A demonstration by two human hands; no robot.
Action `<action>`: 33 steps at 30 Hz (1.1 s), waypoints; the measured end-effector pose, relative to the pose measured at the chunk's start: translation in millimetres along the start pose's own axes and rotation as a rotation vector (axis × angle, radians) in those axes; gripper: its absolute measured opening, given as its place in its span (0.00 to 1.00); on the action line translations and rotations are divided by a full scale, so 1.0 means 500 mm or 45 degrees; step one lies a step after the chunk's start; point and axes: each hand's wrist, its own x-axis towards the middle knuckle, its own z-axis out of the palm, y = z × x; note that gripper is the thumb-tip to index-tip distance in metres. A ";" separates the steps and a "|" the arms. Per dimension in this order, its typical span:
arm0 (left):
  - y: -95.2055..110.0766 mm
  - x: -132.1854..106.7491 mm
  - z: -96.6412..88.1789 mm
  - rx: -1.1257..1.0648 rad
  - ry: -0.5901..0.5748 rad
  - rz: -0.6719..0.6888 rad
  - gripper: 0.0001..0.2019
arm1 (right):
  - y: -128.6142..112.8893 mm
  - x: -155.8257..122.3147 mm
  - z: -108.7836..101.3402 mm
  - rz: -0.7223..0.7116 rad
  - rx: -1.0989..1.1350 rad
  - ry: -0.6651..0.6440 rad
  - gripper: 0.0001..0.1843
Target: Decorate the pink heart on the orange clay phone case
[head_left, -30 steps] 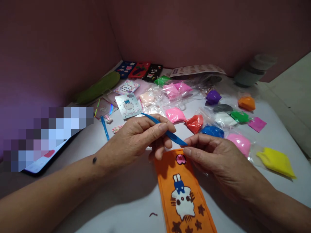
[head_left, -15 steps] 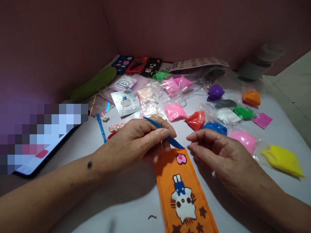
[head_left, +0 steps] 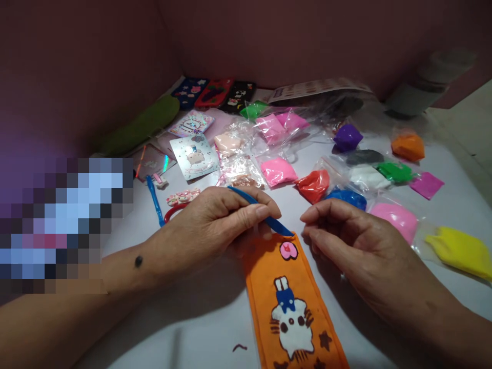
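Note:
My left hand (head_left: 230,218) is closed around a blue plastic modelling knife (head_left: 271,219), thumb and fingers gripping its middle. The knife's tip touches the far edge of an orange clay-covered panel (head_left: 265,271). On the panel are a white cat figure (head_left: 295,333) in blue, placed upside down from my side, a pink heart-like shape (head_left: 288,250) and brown stars (head_left: 325,340). Just right of the panel's far corner hovers my right hand (head_left: 349,241). Its fingers are loosely curled, thumb and index slightly apart, and nothing shows between them.
Bags of coloured clay, including red (head_left: 313,185), pink (head_left: 279,171) and yellow (head_left: 461,251), lie beyond and to the right. A second blue tool (head_left: 155,200) and cat-picture card (head_left: 195,156) lie left. Decorated cases (head_left: 215,92) rest by the wall; a bottle (head_left: 417,95) stands far right.
The view has shifted slightly. The knife tip has slid a little to the right along the panel's far edge. My right hand keeps nearly the same pose.

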 end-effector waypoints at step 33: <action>-0.001 -0.002 0.000 0.021 -0.003 0.053 0.17 | 0.002 -0.009 -0.004 -0.504 -0.461 -0.048 0.11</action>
